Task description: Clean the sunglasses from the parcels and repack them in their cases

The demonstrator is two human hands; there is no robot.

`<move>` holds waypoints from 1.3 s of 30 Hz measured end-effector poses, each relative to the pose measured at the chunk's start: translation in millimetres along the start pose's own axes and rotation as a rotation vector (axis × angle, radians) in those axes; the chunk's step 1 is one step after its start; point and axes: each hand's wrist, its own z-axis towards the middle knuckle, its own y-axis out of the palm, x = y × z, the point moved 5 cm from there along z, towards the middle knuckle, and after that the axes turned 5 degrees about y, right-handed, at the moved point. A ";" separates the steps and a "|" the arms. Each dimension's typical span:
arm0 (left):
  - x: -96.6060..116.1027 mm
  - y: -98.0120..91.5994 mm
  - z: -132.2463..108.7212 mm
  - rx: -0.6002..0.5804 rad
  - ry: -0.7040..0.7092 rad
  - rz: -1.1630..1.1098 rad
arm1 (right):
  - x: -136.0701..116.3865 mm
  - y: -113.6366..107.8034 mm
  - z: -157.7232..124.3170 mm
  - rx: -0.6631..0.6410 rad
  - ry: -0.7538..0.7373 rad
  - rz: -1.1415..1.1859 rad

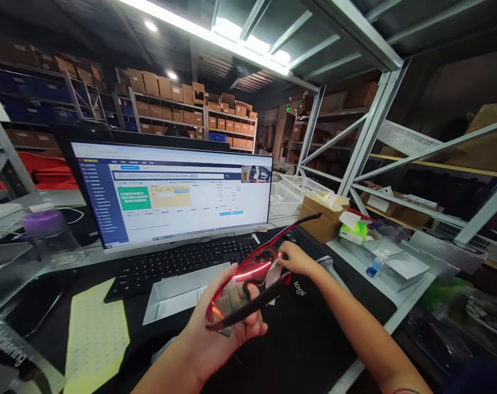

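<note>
My left hand [219,328] is closed around one side of a pair of red and black glasses [258,301], with its thumb along the frame. Both temple arms are unfolded, one reaching up to the right. At the far lens, the fingers of my right hand [295,258] are pinched together on a small whitish cloth or tissue [273,272] that touches the glasses. Beneath the glasses lies a black desk mat [305,334] with a "logi" mark. An open white box [176,295] lies just left of my left hand.
Behind my hands are a black keyboard [162,262] and a lit monitor [178,202]. At left lie a yellow label sheet [96,334] and a purple-lidded container [47,235]. A cardboard box [320,221], tissue pack [354,227] and small bottle [375,265] stand right, beside metal shelving [367,131].
</note>
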 end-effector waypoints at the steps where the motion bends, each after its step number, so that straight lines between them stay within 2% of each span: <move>1: 1.7 0.2 -1.1 0.019 0.007 0.017 | -1.6 -11.6 -8.0 0.014 0.009 0.082; 4: 7.1 1.0 -4.4 0.079 0.031 0.076 | -4.6 -36.7 -40.2 0.018 0.063 0.356; 6: 9.9 1.9 -5.9 0.098 0.049 0.089 | -6.0 -35.0 -65.8 -0.030 0.119 0.533; 8: 10.6 2.8 -6.1 0.091 0.061 0.098 | -7.9 -16.9 -91.0 -0.102 0.181 0.664; 11: 6.6 2.0 -3.6 0.071 0.040 0.107 | -12.0 24.3 -121.1 -0.164 0.259 0.944; 13: 2.0 -0.4 -0.5 0.085 0.018 0.104 | -16.8 45.9 -134.3 -0.124 0.271 1.211; 15: -3.3 -1.9 3.1 0.095 0.004 0.109 | -24.0 54.8 -143.1 0.000 0.240 1.376; 17: -8.6 -1.9 6.8 0.093 0.004 0.110 | -35.9 53.3 -149.0 0.117 0.187 1.393; 19: -14.0 -1.7 9.4 0.096 0.001 0.108 | -51.0 48.5 -152.4 0.152 0.153 1.410; 22: -20.0 -1.4 10.6 0.088 -0.016 0.126 | -69.7 47.3 -155.4 0.039 0.150 1.500; 24: -22.3 -1.5 10.4 0.071 -0.034 0.140 | -71.6 50.3 -158.2 0.019 0.181 1.580; 27: -25.6 -2.9 11.3 0.051 -0.066 0.172 | -63.3 54.1 -162.3 0.198 0.202 1.638; 29: -29.6 -4.0 13.5 0.030 -0.084 0.201 | -62.8 56.0 -162.7 0.297 0.144 1.614; 30: -32.5 -4.8 14.8 0.021 -0.093 0.216 | -66.0 57.7 -161.4 0.289 0.097 1.599; 34: -43.8 -8.9 18.4 0.023 -0.071 0.335 | -84.3 68.5 -151.6 0.030 -0.055 1.585; 35: -45.8 -9.7 18.7 0.025 -0.053 0.376 | -85.1 69.1 -149.6 0.010 -0.074 1.569; 36: -47.4 -10.2 18.8 0.025 -0.033 0.407 | -83.6 68.1 -148.1 0.033 -0.084 1.527; 39: -52.7 -10.9 19.0 0.014 -0.025 0.428 | -72.3 58.1 -146.9 0.262 -0.069 1.230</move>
